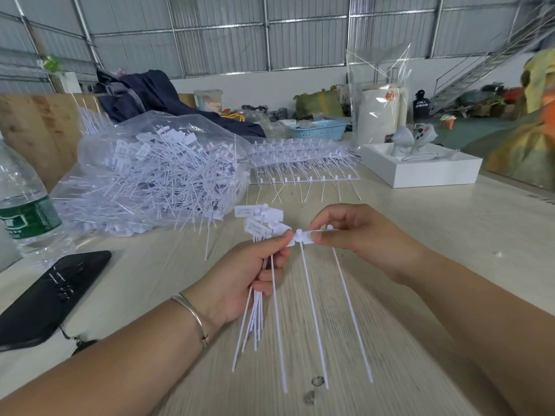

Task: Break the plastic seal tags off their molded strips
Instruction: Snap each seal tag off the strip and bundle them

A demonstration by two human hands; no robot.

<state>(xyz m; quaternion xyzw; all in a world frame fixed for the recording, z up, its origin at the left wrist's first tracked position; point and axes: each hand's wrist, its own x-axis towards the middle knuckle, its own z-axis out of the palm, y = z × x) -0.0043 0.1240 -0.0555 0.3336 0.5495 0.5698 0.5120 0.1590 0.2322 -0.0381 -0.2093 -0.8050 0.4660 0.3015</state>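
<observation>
A short strip of seal tags (303, 240) is pinched between both hands, left (255, 274) and right (354, 232), above the table (420, 220).

Single view, head-worn wide-angle camera. Position: above the near edge of a pale wood-grain table (450, 235), looking forward and down along the tabletop. Near field: both forearms enter from the bottom corners; the left hand (249, 271) and right hand (354, 235) sit at frame centre, close to the lens. Middle field: clear bag of seal tags (150, 175) left of centre, water bottle (24, 205) at the left edge, white tray (420, 169) to the right. Far field: corrugated metal wall (270, 31) and a staircase (495, 55) at upper right. Straight lines bow toward the edges. No second view shares this scene.
</observation>
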